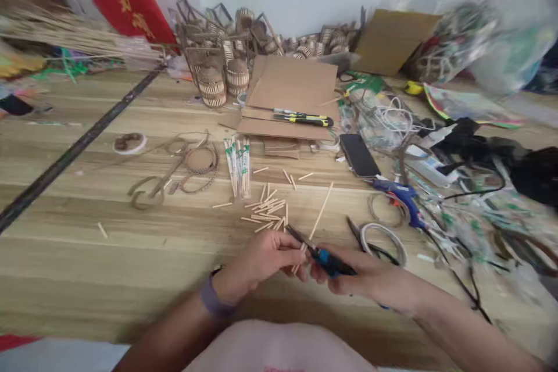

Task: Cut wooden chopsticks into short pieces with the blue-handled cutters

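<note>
My left hand (264,258) pinches a thin wooden stick (321,210), whose long end slants up and away across the table. Blue-and-black handled pliers (333,263) are gripped in my right hand (375,280), their dark jaws at the stick beside my left fingertips. Whether the jaws are closed on the wood is too blurred to tell. Just beyond my left hand lies a loose pile of short wooden stick pieces (267,209). Behind the pile, slim paper-wrapped sticks (238,165) with green print lie in a bundle.
Cardboard sheets (292,84) with yellow-and-black cutters on them lie at the back centre, near small woven stick baskets (211,84). To the right are a phone (360,155), a blue glue gun (403,197), a white ring (386,238) and tangled cords. A shallow dish (129,143) sits left.
</note>
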Tool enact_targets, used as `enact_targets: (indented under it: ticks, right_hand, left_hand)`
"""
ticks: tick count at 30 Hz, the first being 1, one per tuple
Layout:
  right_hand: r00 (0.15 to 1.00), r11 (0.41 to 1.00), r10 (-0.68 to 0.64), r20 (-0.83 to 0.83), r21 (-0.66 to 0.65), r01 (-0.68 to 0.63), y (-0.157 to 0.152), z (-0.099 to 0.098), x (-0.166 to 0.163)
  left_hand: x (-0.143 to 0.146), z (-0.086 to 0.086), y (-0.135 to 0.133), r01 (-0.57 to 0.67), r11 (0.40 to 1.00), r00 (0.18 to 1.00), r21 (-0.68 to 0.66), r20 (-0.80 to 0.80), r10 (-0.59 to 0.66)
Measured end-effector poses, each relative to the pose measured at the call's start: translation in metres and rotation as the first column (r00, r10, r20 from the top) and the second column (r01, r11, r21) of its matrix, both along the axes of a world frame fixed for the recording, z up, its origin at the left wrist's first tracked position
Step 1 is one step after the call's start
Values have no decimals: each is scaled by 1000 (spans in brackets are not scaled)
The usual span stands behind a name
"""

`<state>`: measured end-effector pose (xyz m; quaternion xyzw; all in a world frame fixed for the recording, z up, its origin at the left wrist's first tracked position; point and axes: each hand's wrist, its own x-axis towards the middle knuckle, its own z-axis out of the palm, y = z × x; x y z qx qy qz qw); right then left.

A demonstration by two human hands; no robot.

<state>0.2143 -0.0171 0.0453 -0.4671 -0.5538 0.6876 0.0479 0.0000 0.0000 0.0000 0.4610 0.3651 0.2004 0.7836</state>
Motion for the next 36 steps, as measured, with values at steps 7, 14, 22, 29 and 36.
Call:
enact_targets:
  ticks: [7,14,22,29,36]
  right_hand:
    - [997,997,19,74,73,-25,-1,3,-6]
    - [990,969,25,137,240,-58,-2,-2,-9]
    - [989,949,-14,146,312,-33,-5,-9,-11]
    - [990,993,-117,-82,-16,116,-1,-7,-5]
    - [979,981,-175,-101,-97,165,-3,-9,-6]
  left_hand:
    - [0,1,0,0,1000,1000,-7,-8,0]
    - [0,-1,0,18,998,999,59,-37,-16]
    - [2,-1,0,2,994,999,105,-47,3]
    - [3,1,2,10,994,1000,109,-21,-8]
    - [3,1,-1,-6,999,1000,53,-21,7]
